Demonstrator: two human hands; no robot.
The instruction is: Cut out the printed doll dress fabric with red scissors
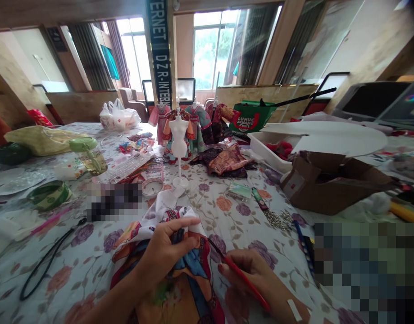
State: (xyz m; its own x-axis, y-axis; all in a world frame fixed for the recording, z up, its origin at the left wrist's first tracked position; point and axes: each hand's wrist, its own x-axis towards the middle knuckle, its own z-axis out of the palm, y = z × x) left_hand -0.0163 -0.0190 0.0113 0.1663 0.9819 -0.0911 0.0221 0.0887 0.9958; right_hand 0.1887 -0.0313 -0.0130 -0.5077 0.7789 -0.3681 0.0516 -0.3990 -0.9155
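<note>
While the left hand [164, 247] holds a patterned cloth [195, 258], the right hand [252, 265] holds a slim red tool [249, 285] beside it

In the head view, the patterned cloth is at the near middle of the counter, under and around the left hand. Its long axis goes from the bottom edge of the view to the far side, toward a white dress form [179, 135]. The white part of the cloth points away from the person, and the coloured part comes near. The red tool lies slanted: its dark, thin tip points forward and left, to the right border of the cloth, and its handle end points back and right. I cannot tell if the tip touches the cloth.

The left fingers are closed on the gathered cloth; the index finger is stretched to the right above the thumb, and their tips are a little apart. The right fingers are closed around the red handle.

The cloth looks soft and folded, with smooth blue and orange areas and a dark red border. The red handle is narrow and smooth. The dress form is smooth and curved, on a thin stem with a round base. Floral cover [81, 270] lies over the counter, with small wrinkles. To the right there are small shiny pieces [279, 220] in a loose heap and a brown cardboard box [321, 189]; to the left, a black cord [46, 265] makes a long loop.
</note>
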